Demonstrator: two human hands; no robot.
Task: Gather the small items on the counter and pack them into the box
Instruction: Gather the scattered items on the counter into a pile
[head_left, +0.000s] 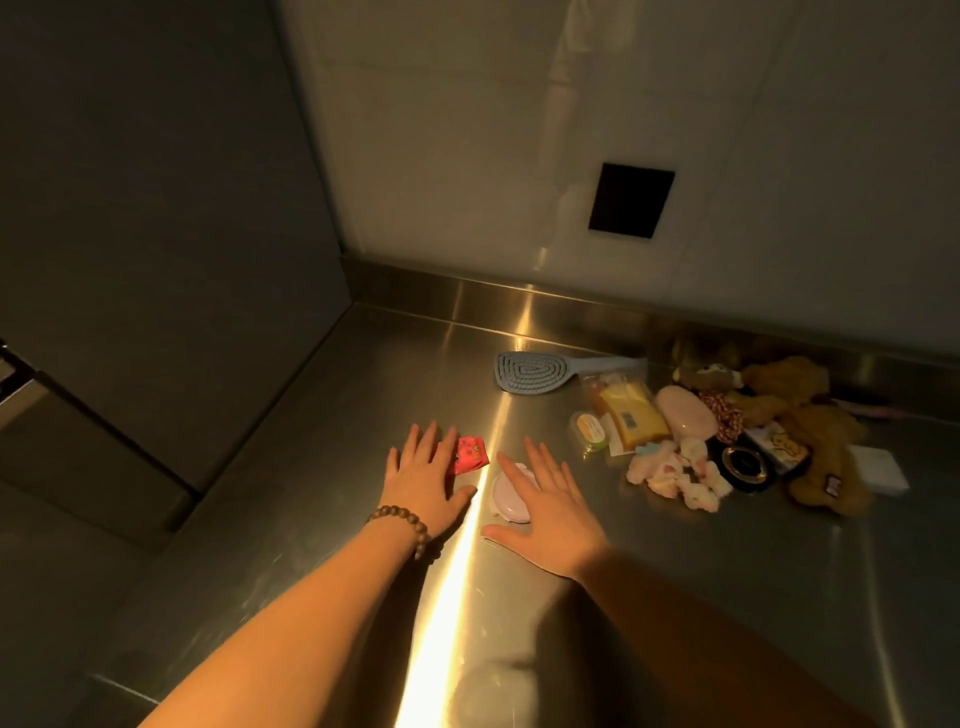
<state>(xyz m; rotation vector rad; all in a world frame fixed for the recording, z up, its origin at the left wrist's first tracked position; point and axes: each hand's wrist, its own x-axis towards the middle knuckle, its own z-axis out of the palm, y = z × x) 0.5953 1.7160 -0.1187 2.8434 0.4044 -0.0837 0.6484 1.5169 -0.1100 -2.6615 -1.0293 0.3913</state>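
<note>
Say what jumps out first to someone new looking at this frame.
Two flat, open hands at the centre of the steel counter: the left hand beside a red packet, the right hand over a pale pink oval case. Then the heap of small items at right, with a blue hairbrush behind it.

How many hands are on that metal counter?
2. The left hand lies flat beside a red packet; the right hand lies flat, partly over a pale pink oval case.
</note>
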